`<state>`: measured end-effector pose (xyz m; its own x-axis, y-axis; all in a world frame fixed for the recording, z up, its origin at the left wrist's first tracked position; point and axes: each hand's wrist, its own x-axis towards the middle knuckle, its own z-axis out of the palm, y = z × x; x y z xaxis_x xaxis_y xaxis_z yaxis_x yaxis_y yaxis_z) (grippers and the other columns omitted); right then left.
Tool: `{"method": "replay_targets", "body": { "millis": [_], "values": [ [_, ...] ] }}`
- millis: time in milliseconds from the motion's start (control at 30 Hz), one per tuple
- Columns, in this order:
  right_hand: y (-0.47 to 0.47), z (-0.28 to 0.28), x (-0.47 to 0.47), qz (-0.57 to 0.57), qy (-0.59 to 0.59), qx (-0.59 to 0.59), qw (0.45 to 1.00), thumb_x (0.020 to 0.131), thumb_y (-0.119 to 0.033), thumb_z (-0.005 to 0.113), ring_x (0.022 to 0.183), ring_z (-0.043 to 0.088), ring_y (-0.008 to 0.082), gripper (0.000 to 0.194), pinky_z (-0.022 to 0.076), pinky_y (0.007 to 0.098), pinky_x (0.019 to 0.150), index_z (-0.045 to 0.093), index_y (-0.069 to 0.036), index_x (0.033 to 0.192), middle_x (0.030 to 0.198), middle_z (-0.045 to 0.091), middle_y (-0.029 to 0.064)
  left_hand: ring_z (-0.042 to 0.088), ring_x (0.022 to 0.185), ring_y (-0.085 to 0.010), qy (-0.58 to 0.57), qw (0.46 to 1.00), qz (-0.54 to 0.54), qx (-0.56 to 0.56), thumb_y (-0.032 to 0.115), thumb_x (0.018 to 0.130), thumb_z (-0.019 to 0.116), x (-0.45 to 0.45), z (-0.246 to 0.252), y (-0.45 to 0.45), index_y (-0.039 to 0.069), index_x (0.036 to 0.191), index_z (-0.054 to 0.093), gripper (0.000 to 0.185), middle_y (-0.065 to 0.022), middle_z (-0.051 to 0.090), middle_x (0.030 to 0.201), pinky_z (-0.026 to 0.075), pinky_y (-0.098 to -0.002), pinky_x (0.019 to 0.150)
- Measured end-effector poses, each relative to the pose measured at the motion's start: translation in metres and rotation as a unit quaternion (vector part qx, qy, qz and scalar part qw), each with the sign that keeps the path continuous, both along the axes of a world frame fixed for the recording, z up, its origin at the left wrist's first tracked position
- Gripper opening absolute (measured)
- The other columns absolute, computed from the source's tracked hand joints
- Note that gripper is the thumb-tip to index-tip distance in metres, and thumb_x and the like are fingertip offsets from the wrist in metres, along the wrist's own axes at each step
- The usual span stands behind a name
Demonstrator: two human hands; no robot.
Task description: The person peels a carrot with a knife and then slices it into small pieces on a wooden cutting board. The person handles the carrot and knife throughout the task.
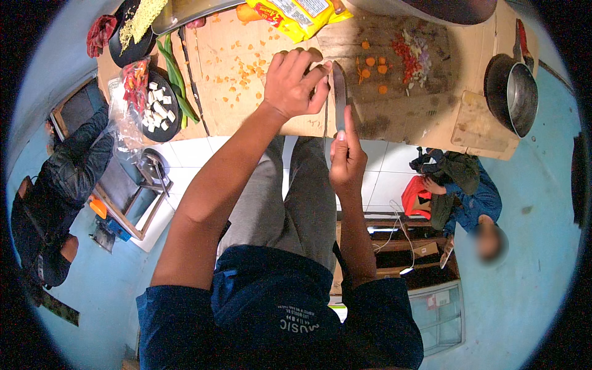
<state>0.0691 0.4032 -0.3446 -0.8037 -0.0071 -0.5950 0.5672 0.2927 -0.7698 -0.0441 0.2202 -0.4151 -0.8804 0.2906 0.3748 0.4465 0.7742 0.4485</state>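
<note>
My right hand [348, 159] is closed around the handle of a kitchen knife [340, 88], its index finger stretched along the blade. Just left of the blade, my left hand [296, 82] has bent fingers, the fingertips close to the knife's tip; whether it holds a small piece is hidden. Orange pieces, apparently chopped carrot [249, 71], lie scattered on the cardboard to the left. Right of the knife are a few carrot slices [370, 61], a heap of chopped red pieces [407, 58] and pale and purplish chopped bits [422, 58].
A black plate of white cubes [159, 106], green onion stalks [178, 83] and a plastic bag with red chilies [135, 85] are at left. A yellow packet [300, 18] lies beyond my hands. A pan [522, 99] and wooden board [483, 122] stand right. Two other people sit nearby.
</note>
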Motion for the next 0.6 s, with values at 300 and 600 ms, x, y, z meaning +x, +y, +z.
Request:
{"method": "replay_targets", "body": {
  "millis": [300,600],
  "values": [
    [-0.017,-0.008,0.003,-0.015,0.056,0.023,0.998,0.116,-0.014,0.042,0.072,0.053,0.0122,0.053,0.0471,0.0288,0.066,0.042,-0.009,0.169,0.106,0.067,0.0129,0.06,0.085,-0.0232,0.011,1.0,0.009,-0.006,0.016,0.076,0.074,0.001,-0.007,0.001,0.013,0.102,0.079,0.026,-0.0026,0.067,0.103,0.041,-0.0403,0.076],
    [-0.036,-0.012,0.0,0.028,0.188,0.12,0.974,0.107,0.001,0.049,0.126,0.072,0.0408,0.058,0.0594,0.0436,0.097,0.048,-0.005,0.165,0.146,0.066,0.0283,0.06,0.085,-0.0228,0.0,1.0,0.007,-0.011,0.016,0.076,0.074,0.0,-0.002,0.001,0.012,0.091,0.074,0.015,-0.0028,0.068,0.105,0.042,-0.0398,0.076]
  ]
}}
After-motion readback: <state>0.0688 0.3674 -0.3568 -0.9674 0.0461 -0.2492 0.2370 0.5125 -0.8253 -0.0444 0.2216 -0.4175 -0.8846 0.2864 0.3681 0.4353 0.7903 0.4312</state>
